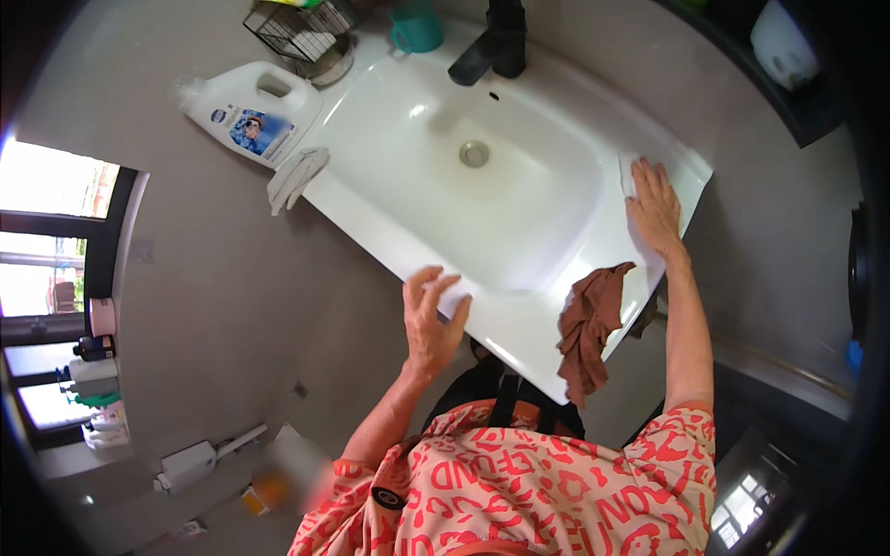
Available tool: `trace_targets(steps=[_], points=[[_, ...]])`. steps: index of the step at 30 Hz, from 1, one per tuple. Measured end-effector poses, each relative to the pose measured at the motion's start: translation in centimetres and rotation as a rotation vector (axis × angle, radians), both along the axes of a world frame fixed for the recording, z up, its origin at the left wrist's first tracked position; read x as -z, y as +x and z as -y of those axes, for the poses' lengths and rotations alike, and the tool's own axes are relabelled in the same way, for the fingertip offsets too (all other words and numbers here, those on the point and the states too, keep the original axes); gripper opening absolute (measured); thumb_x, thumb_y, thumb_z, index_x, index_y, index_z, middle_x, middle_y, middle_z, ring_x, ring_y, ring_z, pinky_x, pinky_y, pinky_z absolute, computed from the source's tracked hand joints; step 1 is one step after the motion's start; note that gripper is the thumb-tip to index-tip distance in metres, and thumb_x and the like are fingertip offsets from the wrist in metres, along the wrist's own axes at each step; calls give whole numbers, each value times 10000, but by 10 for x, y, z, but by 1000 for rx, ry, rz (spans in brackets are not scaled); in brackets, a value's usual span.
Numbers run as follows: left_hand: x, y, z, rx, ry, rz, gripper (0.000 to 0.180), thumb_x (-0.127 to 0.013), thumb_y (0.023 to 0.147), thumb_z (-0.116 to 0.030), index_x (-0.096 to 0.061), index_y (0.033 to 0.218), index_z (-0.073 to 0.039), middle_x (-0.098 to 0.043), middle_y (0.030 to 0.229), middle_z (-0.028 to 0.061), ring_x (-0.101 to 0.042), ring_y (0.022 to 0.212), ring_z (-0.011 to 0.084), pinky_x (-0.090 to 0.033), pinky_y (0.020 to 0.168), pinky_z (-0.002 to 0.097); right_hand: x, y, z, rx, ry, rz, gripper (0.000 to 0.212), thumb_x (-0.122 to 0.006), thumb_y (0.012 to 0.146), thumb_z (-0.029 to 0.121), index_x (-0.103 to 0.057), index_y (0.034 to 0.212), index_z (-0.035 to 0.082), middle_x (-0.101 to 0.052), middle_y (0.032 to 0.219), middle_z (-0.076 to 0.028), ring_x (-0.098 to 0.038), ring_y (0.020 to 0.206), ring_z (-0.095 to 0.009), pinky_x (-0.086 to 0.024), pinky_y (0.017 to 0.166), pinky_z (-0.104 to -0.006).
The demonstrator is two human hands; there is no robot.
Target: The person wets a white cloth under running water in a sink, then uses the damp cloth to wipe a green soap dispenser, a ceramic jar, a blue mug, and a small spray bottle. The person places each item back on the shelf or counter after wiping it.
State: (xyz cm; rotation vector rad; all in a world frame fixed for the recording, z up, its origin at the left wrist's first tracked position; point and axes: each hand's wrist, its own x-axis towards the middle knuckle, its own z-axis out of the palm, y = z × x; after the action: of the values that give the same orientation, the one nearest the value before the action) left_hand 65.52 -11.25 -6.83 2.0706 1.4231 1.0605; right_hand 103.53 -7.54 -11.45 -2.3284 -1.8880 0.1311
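Note:
A white washbasin (547, 320) with a metal drain fills the middle. On its right rim my right hand (656, 211) presses down with fingers extended over a thin white pad (628, 174). Only the pad's left part shows beside the fingers; whether it is sponge or cloth I cannot tell. My left hand (433, 320) rests at the basin's front edge, empty, its fingers apart and bent over the rim. A crumpled brown cloth (591, 329) drapes over the front right rim, nearer to me than my right hand.
A black faucet (496, 46) stands at the back rim. To its left are a teal mug (417, 30) and a black wire basket (301, 32). A white jug (250, 111) and a folded whitish cloth (297, 176) sit at the left rim. A dark shelf (779, 102) juts out upper right.

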Motion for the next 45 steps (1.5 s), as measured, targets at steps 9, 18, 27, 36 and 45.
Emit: trace_targets(steps=[9, 18, 27, 36, 45], points=[[-3, -22, -116, -58, -48, 144, 383, -674, 718, -3, -562, 1070, -105, -503, 1118, 88, -527, 956, 221, -461, 692, 307, 3, -26, -64, -14, 32, 48, 565, -458, 890, 241, -255, 1411, 159, -189, 1494, -24, -121, 1389, -248, -130, 1113, -477], [-6, 19, -329, -38, -198, 384, 658, -692, 758, -187, -351, 1274, 39, -389, 1258, 142, -547, 990, 212, -480, 731, 323, 4, -42, -102, 132, 42, 17, 534, -430, 886, 250, -298, 1403, 216, -227, 1484, -5, -139, 1389, -234, -122, 1110, -484], [3, 47, -455, 87, -415, 376, 453, -685, 764, -307, -529, 1036, 20, -465, 1085, 133, -564, 825, 211, -507, 526, 303, 20, -35, -117, 342, 85, 205, 503, -343, 920, 410, -297, 1402, 275, -235, 1486, 24, -161, 1387, -249, -141, 1100, -512], [-18, 36, -451, 198, -749, 502, 364, -540, 883, -441, -511, 813, -85, -509, 924, 59, -535, 776, 175, -548, 598, 352, 22, -39, -121, 382, 81, 248, 500, -313, 927, 459, -307, 1396, 286, -227, 1488, 35, -159, 1388, -243, -142, 1100, -513], [-33, -26, -343, 96, -1108, 907, 456, -448, 915, -460, -436, 1068, -30, -470, 964, 111, -484, 1102, 415, -483, 805, 585, 12, -74, -113, 521, 488, 3, 330, -536, 852, 103, -546, 1181, 123, -557, 1175, -61, -505, 1069, -275, -399, 899, -415]])
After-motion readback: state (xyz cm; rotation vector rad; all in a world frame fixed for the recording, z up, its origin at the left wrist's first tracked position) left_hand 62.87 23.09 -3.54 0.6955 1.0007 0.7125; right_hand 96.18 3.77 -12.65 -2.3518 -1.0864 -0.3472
